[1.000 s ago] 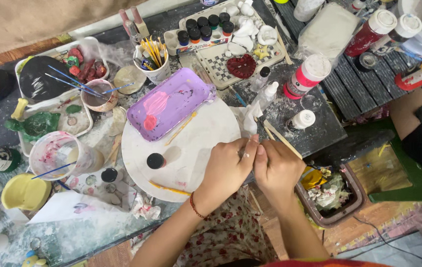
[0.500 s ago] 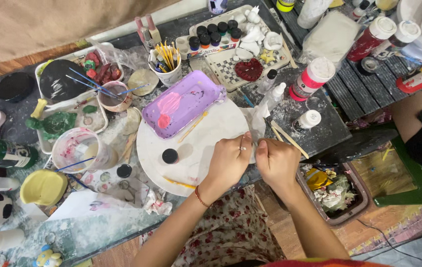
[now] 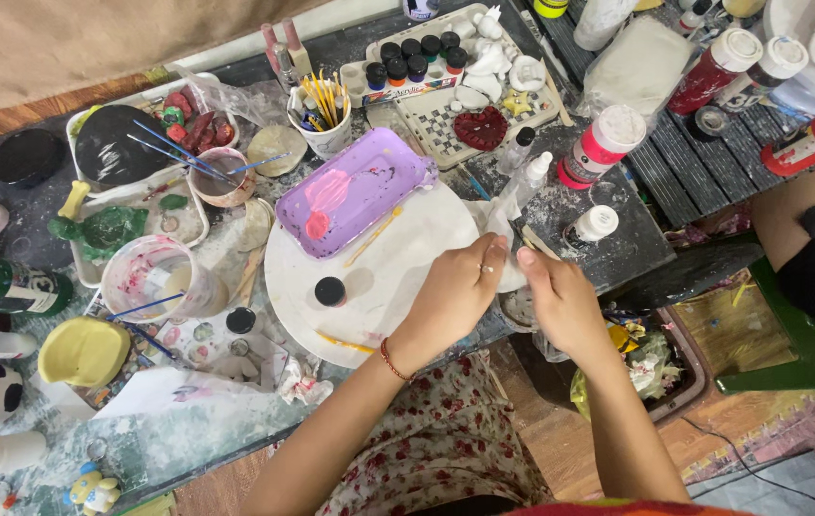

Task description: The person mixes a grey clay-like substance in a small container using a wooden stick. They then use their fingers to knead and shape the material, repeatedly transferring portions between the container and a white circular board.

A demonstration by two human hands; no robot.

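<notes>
Both hands meeting over the 4 o'clock edge of the round white board (image 3: 398,277). Left hand (image 3: 455,296), red thread bracelet at the wrist, and right hand (image 3: 560,301) pinched together on a small pale white piece (image 3: 508,272), its kind too hidden to tell; both grips closed on it, fingers curled tight. Piece held just above the board's rim, near the table edge.

At 11 o'clock from the hands, resting on the board: lilac rectangular plastic tray with pink paint smears (image 3: 355,191). At 9 o'clock: small black round cap (image 3: 330,290), loose on the board. At 12 o'clock, just beyond the fingers: clear slim squeeze bottle with white tip (image 3: 527,182). At 1 o'clock: white bottle with red label (image 3: 603,143).

Likely risks: piece slipping from the pinch and dropping off the table edge, so close below; an elbow or wrist sweep knocking the slim bottle over; a sleeve-free forearm dragging through wet pink paint on the tray.
</notes>
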